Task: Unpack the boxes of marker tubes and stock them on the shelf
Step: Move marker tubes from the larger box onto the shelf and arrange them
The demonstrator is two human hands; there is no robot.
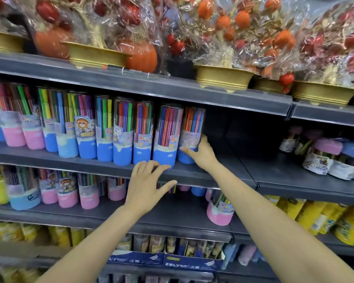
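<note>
Centrally, I noted tubes labelled "WA…"; right hand (202,153) gripped the end marker tube (190,135), left hand (146,185) spread open just below the row, holding nothing.

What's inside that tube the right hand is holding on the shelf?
Upright colored markers, orange, red and blue, show through the clear upper part of the tube. The right hand and the blue base hide their lower ends.

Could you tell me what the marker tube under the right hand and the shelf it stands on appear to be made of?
The marker tube held by the right hand looks like clear glossy plastic, since the pens show through, with a printed blue and white label around its base. The shelf looks like dark grey painted metal, matte and thin-edged, though that is uncertain.
</note>
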